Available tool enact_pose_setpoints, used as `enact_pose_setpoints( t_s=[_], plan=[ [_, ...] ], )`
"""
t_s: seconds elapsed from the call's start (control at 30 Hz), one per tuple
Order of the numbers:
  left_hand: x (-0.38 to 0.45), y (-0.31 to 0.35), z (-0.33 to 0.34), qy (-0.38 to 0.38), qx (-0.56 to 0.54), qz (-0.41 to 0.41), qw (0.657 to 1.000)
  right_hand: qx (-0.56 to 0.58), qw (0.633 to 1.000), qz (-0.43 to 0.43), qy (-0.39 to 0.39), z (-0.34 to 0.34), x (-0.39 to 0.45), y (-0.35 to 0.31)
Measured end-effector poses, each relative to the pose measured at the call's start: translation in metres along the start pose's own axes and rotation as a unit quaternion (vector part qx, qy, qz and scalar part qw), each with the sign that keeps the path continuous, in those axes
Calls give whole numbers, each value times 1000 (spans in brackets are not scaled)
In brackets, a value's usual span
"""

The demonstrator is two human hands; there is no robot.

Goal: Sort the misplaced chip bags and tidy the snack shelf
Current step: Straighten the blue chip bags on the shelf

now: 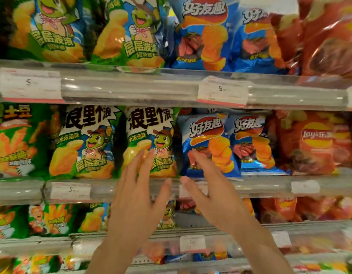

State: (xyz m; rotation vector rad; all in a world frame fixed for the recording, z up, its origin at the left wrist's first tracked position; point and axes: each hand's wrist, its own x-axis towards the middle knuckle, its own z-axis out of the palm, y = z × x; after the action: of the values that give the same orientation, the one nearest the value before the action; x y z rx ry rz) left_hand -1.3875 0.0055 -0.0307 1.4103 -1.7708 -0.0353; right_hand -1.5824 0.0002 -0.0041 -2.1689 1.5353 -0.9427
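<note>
Left hand (138, 196): raised before the middle shelf, fingers straight and slightly spread, holding nothing. Its fingertips (141, 153) lie over the lower front of a green corn-puff bag (151, 141); whether they touch the foil or hover just off it cannot be told. The thumb points right, level with the shelf rail (270, 187).

Right hand (208, 191): raised beside the left, fingers straight and loosely spread, holding nothing. Its fingertips (194, 153) overlap the lower left corner of a blue ridged-chip bag (208, 145); contact likewise cannot be told. The two thumbs point toward each other, near but apart, in front of the rail.

Middle shelf, from the fingers outward: left of the left fingertips, a second green corn-puff bag (82, 143), upright, touching the first; further left, a green fries-print bag (17, 139). Right of the right fingertips, a second blue ridged-chip bag (252, 143), partly behind the first; beyond it, red Lay's bags (313, 143).

Upper shelf, above the fingers: two green corn-puff bags, two blue ridged-chip bags, then red bags, in the same left-to-right order. White price tags (222, 91) hang on its rail.

Lower shelves, below the wrists: green bags at left, red bags at right, blurred.
</note>
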Motion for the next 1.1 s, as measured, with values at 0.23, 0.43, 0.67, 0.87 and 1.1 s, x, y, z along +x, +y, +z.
enact_pose_setpoints(
  t_s=[0.23, 0.43, 0.67, 0.87, 1.1],
  plan=[
    [17, 93, 60, 6, 29, -12, 999, -4, 1000, -19, -15, -107, -17, 91],
    [44, 129, 91, -29, 98, -11, 995, -25, 999, -33, -7, -163, -14, 154],
    [67, 119, 122, -58, 194, 2, 979, -111, 993, -40, -5, -168, 7, 188],
    [70, 108, 135, -43, 218, 4, 975, -204, 977, -54, 38, -143, 26, 184],
    [68, 96, 146, -36, 235, 24, 971, -205, 978, -33, 26, -111, 35, 187]
  ],
)
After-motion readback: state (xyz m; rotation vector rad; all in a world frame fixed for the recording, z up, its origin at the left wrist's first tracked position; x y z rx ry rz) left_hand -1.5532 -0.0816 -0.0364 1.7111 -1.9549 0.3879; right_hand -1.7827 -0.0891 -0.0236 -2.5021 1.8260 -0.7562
